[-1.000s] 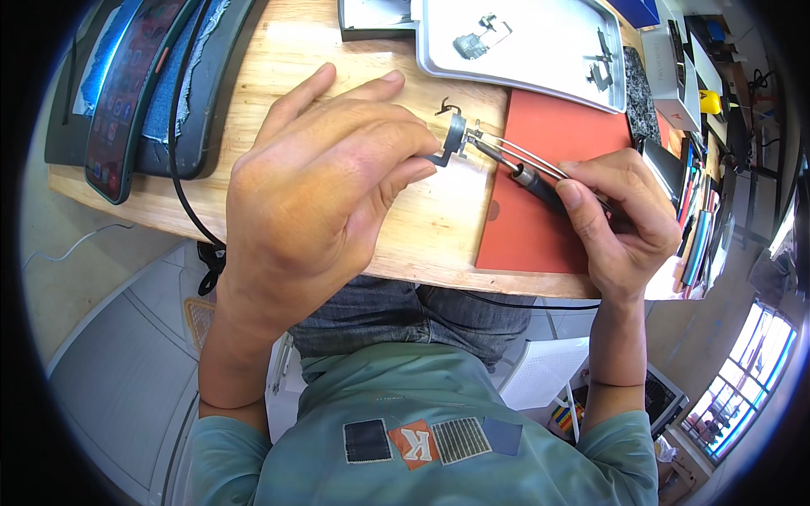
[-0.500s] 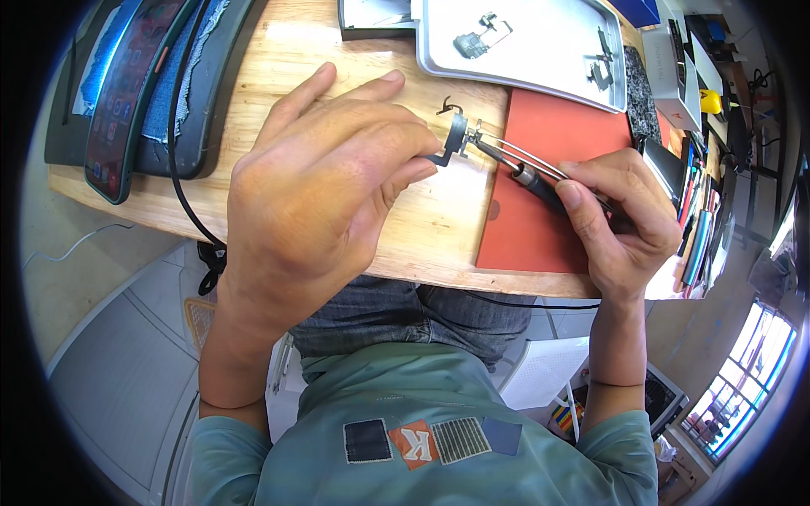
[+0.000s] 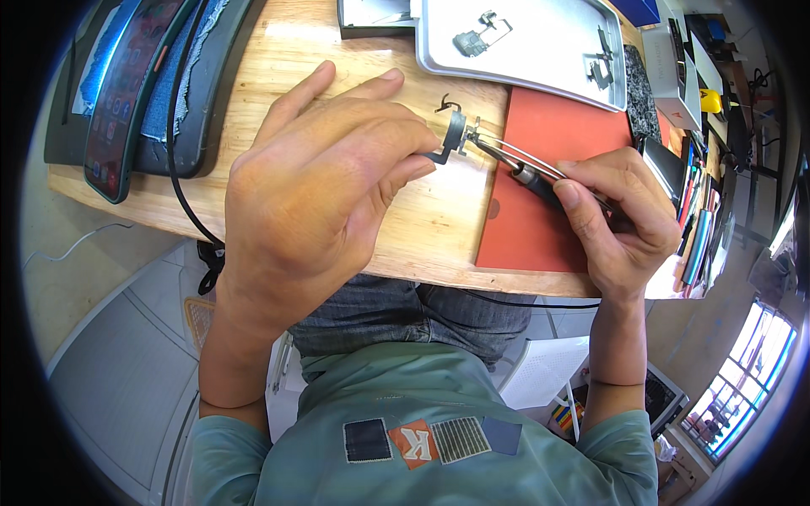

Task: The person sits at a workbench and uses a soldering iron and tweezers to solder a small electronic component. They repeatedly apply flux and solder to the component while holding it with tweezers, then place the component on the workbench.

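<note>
My left hand [image 3: 308,181] pinches a small dark grey part [image 3: 456,135] between thumb and fingertips, above the wooden table. A thin bent hook stands up from its far end, and a small metal fitting [image 3: 471,133] sits on its right side. In my right hand [image 3: 626,215] is a pair of metal tweezers [image 3: 531,160], gripped by thumb and forefinger, with the tips at the metal fitting. A black-handled tool [image 3: 544,187] with a metal collar lies along the tweezers. Its rear end is hidden by my right hand, and I cannot tell whether the hand holds it too.
A red folder [image 3: 531,232] lies under my right hand. Beyond it, a white tray [image 3: 472,71] holds several small dark parts. A phone [image 3: 126,110] leans at the left beside a black cable [image 3: 174,143]. Pens [image 3: 696,244] and boxes [image 3: 671,80] crowd the right side.
</note>
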Demonstrator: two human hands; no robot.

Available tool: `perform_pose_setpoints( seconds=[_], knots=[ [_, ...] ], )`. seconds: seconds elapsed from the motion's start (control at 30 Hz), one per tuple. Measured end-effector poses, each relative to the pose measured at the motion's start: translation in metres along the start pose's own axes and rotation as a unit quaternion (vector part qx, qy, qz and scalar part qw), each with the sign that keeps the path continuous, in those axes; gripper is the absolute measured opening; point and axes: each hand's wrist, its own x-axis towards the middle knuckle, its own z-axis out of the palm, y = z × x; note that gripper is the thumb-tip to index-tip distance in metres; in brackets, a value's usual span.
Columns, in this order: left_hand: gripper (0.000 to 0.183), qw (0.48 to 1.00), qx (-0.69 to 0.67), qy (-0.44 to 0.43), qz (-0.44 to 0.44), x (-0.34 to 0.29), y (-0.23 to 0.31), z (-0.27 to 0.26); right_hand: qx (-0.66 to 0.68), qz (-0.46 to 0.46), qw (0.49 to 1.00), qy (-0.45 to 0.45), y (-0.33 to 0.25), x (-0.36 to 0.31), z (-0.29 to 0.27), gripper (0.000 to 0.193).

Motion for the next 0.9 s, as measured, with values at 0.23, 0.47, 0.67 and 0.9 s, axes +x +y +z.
perform_pose_setpoints(
  seconds=[0.23, 0.47, 0.67, 0.9],
  knots=[
    [0.019, 1.0, -0.003, 0.001, 0.003, -0.0002, -0.0007, 0.0002, -0.006, -0.007, 1.0, -0.001, 0.0001, 0.0005, -0.0001, 0.017],
    [0.019, 1.0, -0.002, 0.001, 0.002, -0.0004, 0.0, 0.0004, -0.001, -0.001, 1.0, -0.002, -0.0004, 0.0001, 0.0002, 0.017],
    [0.019, 1.0, -0.005, 0.003, 0.002, -0.0008, -0.0008, 0.0006, -0.006, -0.006, 1.0, -0.003, -0.0001, 0.0006, 0.0004, 0.017],
    [0.019, 1.0, -0.003, 0.0, 0.001, -0.0003, -0.0001, 0.0001, -0.003, 0.0, 1.0, -0.004, -0.0004, 0.0001, 0.0003, 0.019]
  ],
)
